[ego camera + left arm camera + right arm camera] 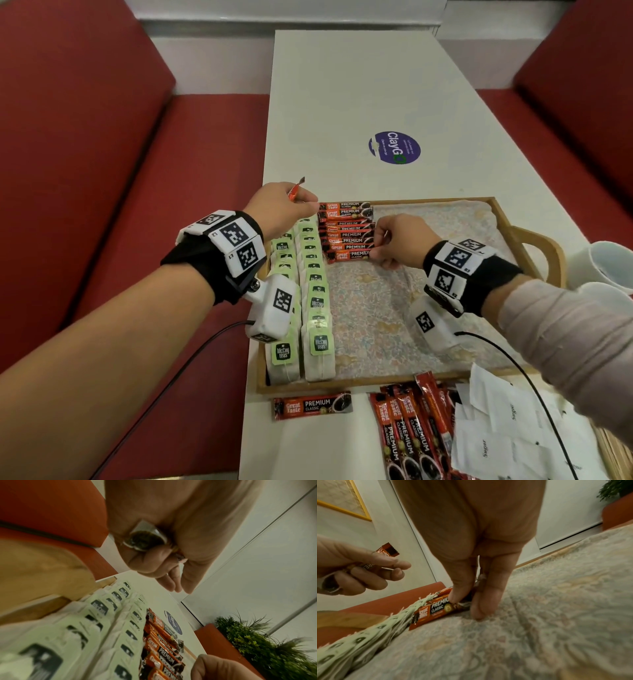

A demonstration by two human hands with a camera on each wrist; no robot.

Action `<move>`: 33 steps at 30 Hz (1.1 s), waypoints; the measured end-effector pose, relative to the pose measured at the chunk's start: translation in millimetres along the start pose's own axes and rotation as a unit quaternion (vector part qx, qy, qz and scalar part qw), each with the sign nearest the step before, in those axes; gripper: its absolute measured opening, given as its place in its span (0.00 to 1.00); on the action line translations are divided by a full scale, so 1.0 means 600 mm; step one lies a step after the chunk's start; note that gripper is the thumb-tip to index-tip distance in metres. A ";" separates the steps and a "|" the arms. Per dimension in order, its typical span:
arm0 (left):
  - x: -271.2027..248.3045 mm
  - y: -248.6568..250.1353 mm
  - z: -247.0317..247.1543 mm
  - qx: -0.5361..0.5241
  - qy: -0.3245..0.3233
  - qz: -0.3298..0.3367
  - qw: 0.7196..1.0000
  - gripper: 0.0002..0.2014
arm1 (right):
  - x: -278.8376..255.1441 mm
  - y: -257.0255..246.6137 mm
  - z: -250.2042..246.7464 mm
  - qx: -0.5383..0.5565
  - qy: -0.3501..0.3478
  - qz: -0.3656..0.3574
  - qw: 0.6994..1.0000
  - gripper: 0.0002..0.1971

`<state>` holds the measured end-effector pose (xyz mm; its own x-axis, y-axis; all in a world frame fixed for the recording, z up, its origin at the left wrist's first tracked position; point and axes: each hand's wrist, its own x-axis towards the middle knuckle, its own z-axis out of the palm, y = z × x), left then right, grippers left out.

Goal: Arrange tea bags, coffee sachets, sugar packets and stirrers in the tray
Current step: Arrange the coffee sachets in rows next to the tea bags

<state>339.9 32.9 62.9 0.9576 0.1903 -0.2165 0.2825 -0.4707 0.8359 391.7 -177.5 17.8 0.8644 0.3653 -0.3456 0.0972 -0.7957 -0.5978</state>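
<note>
A wooden tray [428, 199] lined with a floral cloth [539, 615] holds two rows of green-tagged tea bags [315, 291] along its left side. Beside them, at the far end, lies a column of red coffee sachets [346, 226]. My right hand [375, 251] pinches the right end of the nearest sachet [435, 608] of that column, which lies flat on the cloth. My left hand [301, 205] hovers over the tray's far left corner and grips another coffee sachet [145, 539], one end sticking up past the knuckles [297, 186].
On the white table in front of the tray lie one loose coffee sachet [313, 406], a pile of several more [411, 431] and white sugar packets [496, 431]. White cups [603, 263] stand right of the tray. Red benches flank the table; a purple sticker [394, 147] lies beyond.
</note>
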 end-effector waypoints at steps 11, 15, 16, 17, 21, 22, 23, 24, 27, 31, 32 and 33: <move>-0.007 0.006 0.008 0.006 -0.023 -0.047 0.999 0.09 | -0.004 -0.004 0.002 -0.063 0.022 -0.005 0.998 0.14; -0.008 0.015 0.007 -0.066 -0.021 -0.090 0.994 0.08 | -0.004 -0.012 -0.005 -0.067 0.034 -0.014 0.997 0.17; -0.007 0.016 0.007 -0.087 -0.012 -0.101 0.991 0.09 | -0.001 -0.015 -0.008 -0.065 0.046 -0.020 0.997 0.17; -0.006 0.016 0.007 -0.100 -0.005 -0.108 0.989 0.10 | 0.003 -0.018 -0.012 -0.064 0.064 -0.028 0.996 0.16; -0.003 0.009 0.006 -0.093 -0.004 -0.098 0.991 0.01 | 0.029 -0.028 -0.022 -0.075 0.116 -0.056 0.989 0.09; -0.003 0.008 0.005 -0.094 -0.004 -0.101 0.990 0.02 | 0.035 -0.030 -0.022 -0.087 0.117 -0.061 0.987 0.10; -0.003 0.008 0.004 -0.099 -0.003 -0.107 0.989 0.02 | 0.038 -0.031 -0.022 -0.099 0.116 -0.065 0.986 0.10; -0.003 0.010 0.004 -0.106 0.002 -0.112 0.988 0.02 | 0.041 -0.033 -0.021 -0.106 0.117 -0.069 0.985 0.10; 0.000 0.015 0.006 -0.139 0.003 -0.122 0.983 0.07 | 0.038 -0.043 -0.016 -0.090 0.119 -0.093 0.984 0.09; 0.002 0.017 0.007 -0.197 -0.019 -0.078 0.977 0.04 | 0.014 -0.075 -0.008 -0.002 0.089 -0.141 0.986 0.04; 0.002 0.018 0.008 -0.206 -0.028 -0.065 0.976 0.06 | 0.006 -0.084 -0.008 0.016 0.071 -0.149 0.986 0.04; 0.002 0.018 0.009 -0.210 -0.035 -0.052 0.976 0.07 | -0.002 -0.094 -0.008 0.036 0.046 -0.156 0.986 0.06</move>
<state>344.4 23.4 69.3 0.9306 0.1518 -0.3330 0.3442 -0.0543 0.9373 387.3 -135.4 55.3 0.8392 0.5391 -0.0713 0.3338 -0.6142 -0.7151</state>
